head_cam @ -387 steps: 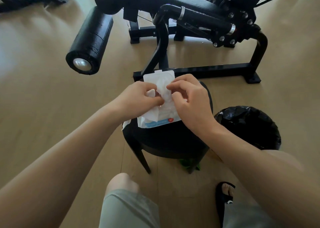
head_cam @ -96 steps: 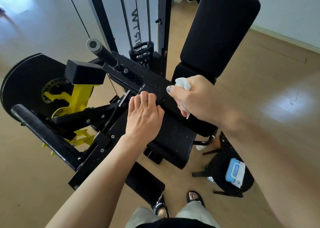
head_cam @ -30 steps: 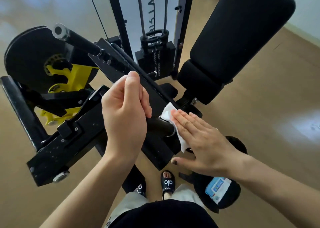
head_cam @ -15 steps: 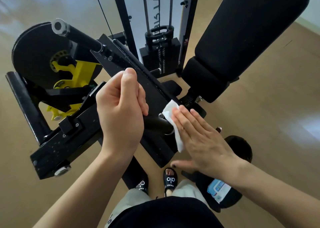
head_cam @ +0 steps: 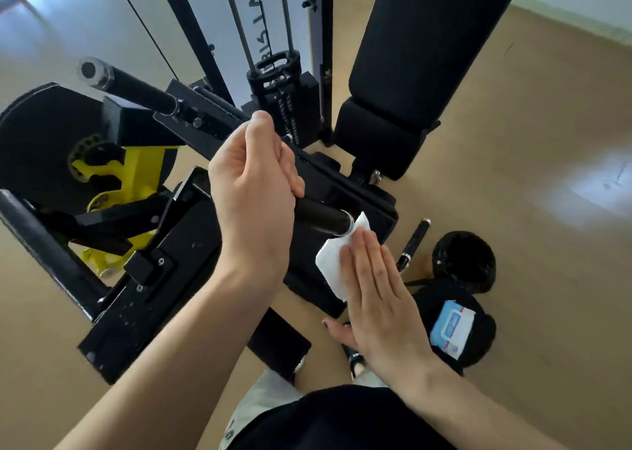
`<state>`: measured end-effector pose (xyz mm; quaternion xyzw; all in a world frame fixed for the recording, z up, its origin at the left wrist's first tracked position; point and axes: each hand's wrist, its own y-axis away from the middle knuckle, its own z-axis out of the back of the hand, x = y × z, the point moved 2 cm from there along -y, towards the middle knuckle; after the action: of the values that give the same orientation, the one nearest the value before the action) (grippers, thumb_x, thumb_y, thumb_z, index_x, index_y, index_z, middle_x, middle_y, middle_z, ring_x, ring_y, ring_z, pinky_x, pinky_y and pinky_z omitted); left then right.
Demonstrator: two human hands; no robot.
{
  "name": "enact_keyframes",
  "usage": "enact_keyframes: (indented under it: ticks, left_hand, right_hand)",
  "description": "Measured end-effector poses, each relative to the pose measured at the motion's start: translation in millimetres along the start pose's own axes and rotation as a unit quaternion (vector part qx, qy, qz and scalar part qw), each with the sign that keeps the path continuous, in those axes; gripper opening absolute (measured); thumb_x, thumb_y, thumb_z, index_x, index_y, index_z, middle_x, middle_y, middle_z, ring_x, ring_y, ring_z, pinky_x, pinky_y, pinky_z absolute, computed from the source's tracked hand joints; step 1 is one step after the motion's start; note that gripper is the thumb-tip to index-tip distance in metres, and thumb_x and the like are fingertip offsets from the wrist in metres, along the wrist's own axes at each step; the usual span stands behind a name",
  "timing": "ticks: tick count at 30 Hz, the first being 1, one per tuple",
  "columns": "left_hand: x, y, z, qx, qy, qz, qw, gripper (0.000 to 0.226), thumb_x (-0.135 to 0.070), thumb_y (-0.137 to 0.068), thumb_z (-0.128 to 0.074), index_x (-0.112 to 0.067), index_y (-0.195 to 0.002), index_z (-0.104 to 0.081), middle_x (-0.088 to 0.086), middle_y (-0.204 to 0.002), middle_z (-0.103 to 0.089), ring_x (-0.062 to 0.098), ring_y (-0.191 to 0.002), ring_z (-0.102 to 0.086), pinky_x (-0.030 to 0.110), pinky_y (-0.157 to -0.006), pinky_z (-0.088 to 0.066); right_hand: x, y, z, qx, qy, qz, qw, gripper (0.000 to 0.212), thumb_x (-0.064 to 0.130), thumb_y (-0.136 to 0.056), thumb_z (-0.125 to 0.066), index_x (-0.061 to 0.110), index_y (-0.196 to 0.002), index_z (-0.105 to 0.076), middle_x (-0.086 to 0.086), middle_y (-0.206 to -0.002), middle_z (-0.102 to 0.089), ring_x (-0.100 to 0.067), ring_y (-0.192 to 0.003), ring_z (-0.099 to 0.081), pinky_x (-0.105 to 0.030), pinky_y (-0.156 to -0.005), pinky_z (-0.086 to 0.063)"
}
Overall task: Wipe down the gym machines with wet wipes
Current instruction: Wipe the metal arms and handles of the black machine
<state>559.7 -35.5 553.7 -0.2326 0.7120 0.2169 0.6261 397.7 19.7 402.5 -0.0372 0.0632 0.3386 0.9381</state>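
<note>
At the far left, a black round plate (head_cam: 37, 135) stood on edge with a yellow bracket (head_cam: 133, 172) just beside it. A black padded bar (head_cam: 44, 247) slanted down across the floor below them. Above the bracket, a black handle with a metal end cap (head_cam: 126, 85) pointed up and to the left from the black machine frame (head_cam: 157, 278), which was speckled with pale spots.

The left hand (head_cam: 253, 193) was curled around a second black handle (head_cam: 323, 215), fingers wrapped under it and thumb lying along the top. Behind it rose the weight stack (head_cam: 284, 100) with its guide rods and a cable.

At the metal-capped end of the gripped handle, the white wipe (head_cam: 333, 261) was pressed flat against the cap. The right hand (head_cam: 379, 299) held it there with 4 straight fingers laid together on the wipe, thumb spread out to the side, nothing clenched.

Right of the weight stack, the black back pad (head_cam: 427, 46) leaned upward over a smaller pad (head_cam: 379, 141). Lower down, a thin black rod (head_cam: 412, 244) lay tilted near the fingertips. Beyond it, a bin lined with a black bag (head_cam: 463, 261) stood on the wooden floor (head_cam: 547, 141). Just in front of the bin, a pack of wipes (head_cam: 451, 330), white with a blue label, lay on a black stool (head_cam: 485, 340). A sandalled foot (head_cam: 355, 360) showed under the right wrist.
</note>
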Motion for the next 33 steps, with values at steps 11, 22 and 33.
enact_keyframes:
  ticks: [11, 22, 33]
  left_hand:
    - [-4, -7, 11, 0.130, 0.023, 0.034, 0.991, 0.041, -0.020, -0.106, -0.042, -0.016, -0.066, -0.040, 0.000, -0.060, -0.042, 0.013, -0.053, -0.040, 0.028, -0.055, -0.041]
    - [93, 16, 105, 0.241, -0.321, -0.223, 0.888, 0.016, -0.004, -0.100, -0.049, -0.017, -0.103, -0.058, -0.008, -0.100, -0.054, 0.012, -0.084, -0.053, 0.033, -0.071, -0.047]
    - [134, 51, 65, 0.346, -0.486, -0.311, 0.740, 0.059, -0.023, -0.102, -0.049, -0.009, -0.157, -0.032, 0.007, -0.152, -0.038, 0.024, -0.138, -0.039, 0.034, -0.119, -0.031]
  right_hand:
    - [34, -11, 6, -0.065, -0.044, -0.227, 0.971, 0.097, 0.042, -0.091, -0.070, -0.004, -0.159, -0.018, -0.026, -0.166, -0.017, -0.037, -0.156, -0.014, -0.052, -0.126, -0.021]
    - [84, -41, 12, -0.044, -0.031, -0.316, 0.947, 0.085, 0.020, -0.091, -0.061, -0.009, -0.158, -0.016, -0.033, -0.163, -0.014, -0.044, -0.155, -0.013, -0.049, -0.128, -0.012]
    - [7, -5, 21, -0.115, -0.185, -0.152, 0.964, 0.088, 0.005, -0.077, -0.072, 0.011, -0.157, -0.036, -0.001, -0.164, -0.032, -0.020, -0.156, -0.019, -0.047, -0.126, -0.020]
